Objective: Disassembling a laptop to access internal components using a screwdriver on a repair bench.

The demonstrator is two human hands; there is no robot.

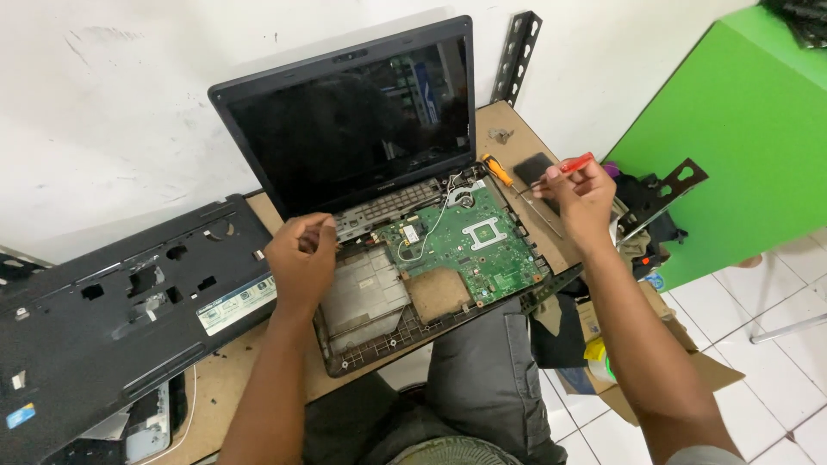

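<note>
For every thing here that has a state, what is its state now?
Laptop: lid open, screen dark, top cover removed.
Green circuit board: exposed.
Black cover panel: detached, lying beside the laptop.
Red screwdriver: held in right hand.
Orange screwdriver: lying unused.
Left hand: closed, at the laptop base.

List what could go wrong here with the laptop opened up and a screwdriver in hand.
The red-handled screwdriver in the right hand could slip and scratch the exposed green circuit board. The opened laptop overhangs the table's front edge and might tip. The left hand may tug the thin white wire.
</note>
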